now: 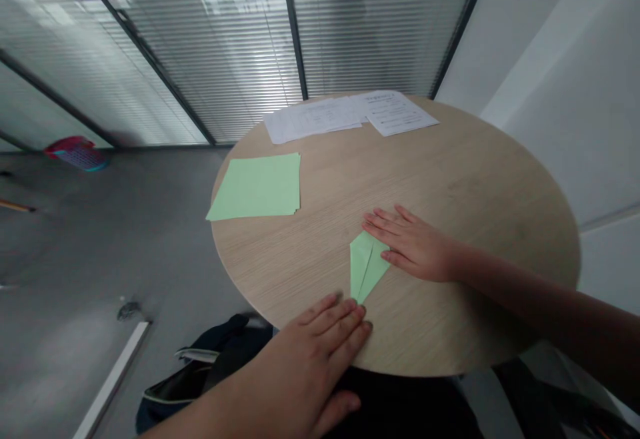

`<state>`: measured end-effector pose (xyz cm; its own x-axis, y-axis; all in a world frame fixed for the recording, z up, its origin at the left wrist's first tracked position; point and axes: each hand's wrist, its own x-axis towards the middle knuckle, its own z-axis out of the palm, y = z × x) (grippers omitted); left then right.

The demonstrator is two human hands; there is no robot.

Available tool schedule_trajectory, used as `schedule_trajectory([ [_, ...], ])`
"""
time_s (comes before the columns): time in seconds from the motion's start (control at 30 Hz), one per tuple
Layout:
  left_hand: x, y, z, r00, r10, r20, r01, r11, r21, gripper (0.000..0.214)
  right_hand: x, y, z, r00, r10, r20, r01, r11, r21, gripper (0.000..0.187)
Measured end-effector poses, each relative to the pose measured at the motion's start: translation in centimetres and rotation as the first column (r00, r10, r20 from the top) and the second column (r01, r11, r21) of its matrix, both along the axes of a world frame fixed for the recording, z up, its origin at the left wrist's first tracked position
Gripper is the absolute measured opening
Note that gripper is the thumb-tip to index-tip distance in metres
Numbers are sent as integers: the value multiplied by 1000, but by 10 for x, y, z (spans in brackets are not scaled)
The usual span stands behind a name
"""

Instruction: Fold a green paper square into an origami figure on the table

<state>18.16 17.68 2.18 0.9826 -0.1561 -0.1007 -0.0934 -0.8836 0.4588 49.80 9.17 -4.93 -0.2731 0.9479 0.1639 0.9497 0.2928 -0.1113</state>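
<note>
A small piece of light green paper (367, 262), folded into a kite shape with a seam down its middle, lies on the round wooden table (450, 192). Its narrow point faces me. My left hand (325, 349) rests at that point, fingers stretched out and their tips touching the paper. On the upper right part of the paper lies my right hand (417, 242), flat with its fingers extended, hiding that corner.
A stack of green paper sheets (260, 185) lies at the table's left edge. White printed sheets (320, 119) sit along the far edge. Below left is a dark open bag (200, 365). A pink and blue basket (80, 153) stands on the floor by the window blinds.
</note>
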Motion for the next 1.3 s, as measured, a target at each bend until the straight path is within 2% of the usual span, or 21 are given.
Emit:
schedule_trajectory([
  [0.13, 5, 9, 17, 978, 95, 183, -86, 995, -59, 48, 0, 0, 1, 1000, -15, 20, 15, 1000, -21, 60],
  [0.2, 19, 23, 20, 921, 212, 328, -214, 976, -31, 36, -1, -1, 2, 999, -26, 41, 27, 999, -19, 60],
  [0.23, 29, 30, 19, 876, 307, 371, -327, 945, -11, 33, -1, -1, 2, 998, -38, 49, 38, 999, -7, 61],
  [0.27, 41, 37, 18, 843, 384, 377, -423, 906, 22, 31, -2, -2, 3, 997, -58, 51, 57, 998, 13, 64],
  [0.33, 68, 48, 11, 830, 464, 309, -515, 850, 108, 28, -3, -3, 3, 992, -122, 41, 119, 991, 69, 75],
  [0.43, 102, 56, -3, 841, 502, 202, -528, 843, 102, 33, -5, -3, 1, 965, -263, 6, 259, 956, 139, 96],
  [0.5, 117, 58, -12, 842, 510, 176, -529, 845, 79, 31, -5, -3, -2, 940, -339, -19, 339, 931, 139, 100],
  [0.6, 126, 62, -22, 808, 553, 203, -567, 824, 14, 23, -4, -1, -3, 923, -375, -82, 381, 920, 91, 86],
  [0.73, 127, 68, -28, 776, 600, 193, -568, 799, -200, 5, -6, 3, -2, 908, -346, -236, 364, 931, 37, 52],
  [0.83, 127, 69, -29, 768, 629, 120, -553, 746, -372, 9, -9, 8, 2, 874, -330, -357, 358, 934, 12, 38],
  [0.9, 127, 68, -30, 757, 647, 96, -551, 709, -440, 10, -11, 12, 5, 847, -332, -415, 360, 933, -10, 29],
  [1.03, 127, 69, -33, 741, 665, 88, -548, 676, -492, 8, -14, 19, 18, 815, -321, -483, 338, 940, -54, 14],
  [1.13, 126, 71, -35, 734, 673, 87, -534, 652, -538, 7, -17, 23, 28, 785, -309, -537, 323, 944, -72, 12],
  [1.3, 123, 73, -36, 656, 735, 172, -574, 634, -518, 3, -19, 26, 25, 678, -330, -657, 360, 928, -96, 10],
])
